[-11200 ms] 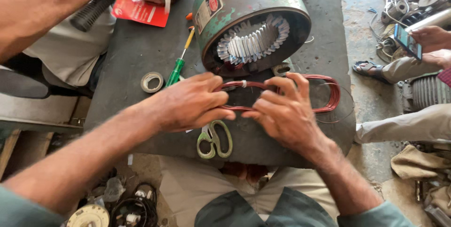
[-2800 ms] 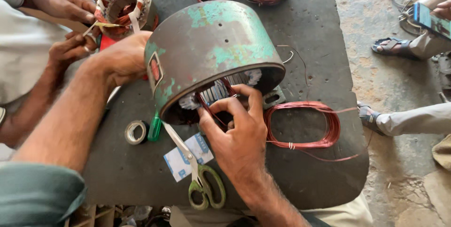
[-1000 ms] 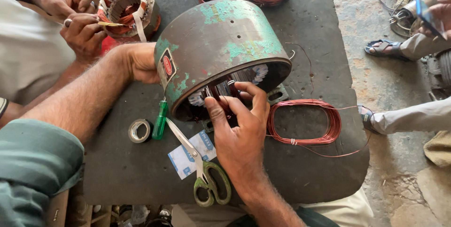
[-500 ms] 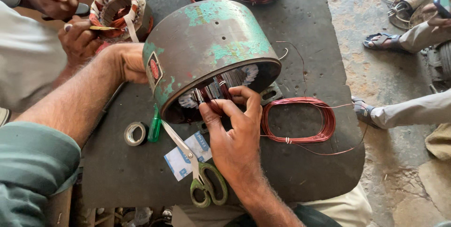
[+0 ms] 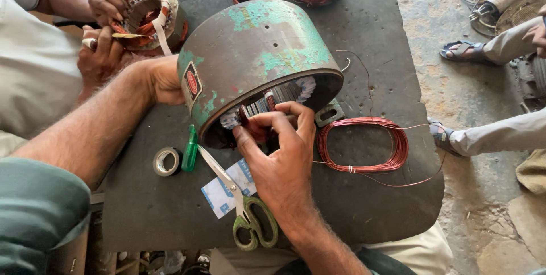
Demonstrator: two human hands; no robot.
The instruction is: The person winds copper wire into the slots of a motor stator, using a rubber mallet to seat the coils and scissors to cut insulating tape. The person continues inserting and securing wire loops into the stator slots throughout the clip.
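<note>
1 stator housing (image 5: 256, 53): left hand (image 5: 165, 79) steadies it, grip unclear; right hand (image 5: 281, 150) fingers pinch 1 coil (image 5: 256, 127).

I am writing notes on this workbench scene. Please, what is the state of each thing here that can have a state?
motor housing: lying on its side, open end toward the camera, paint worn
right hand: fingers inside the housing opening, on the windings
left hand: pressed against the housing's side
scissors: closed, lying flat
tape roll: lying flat
copper coil: wound, tied, loose on the table
small stator: held by another person's hands
</note>
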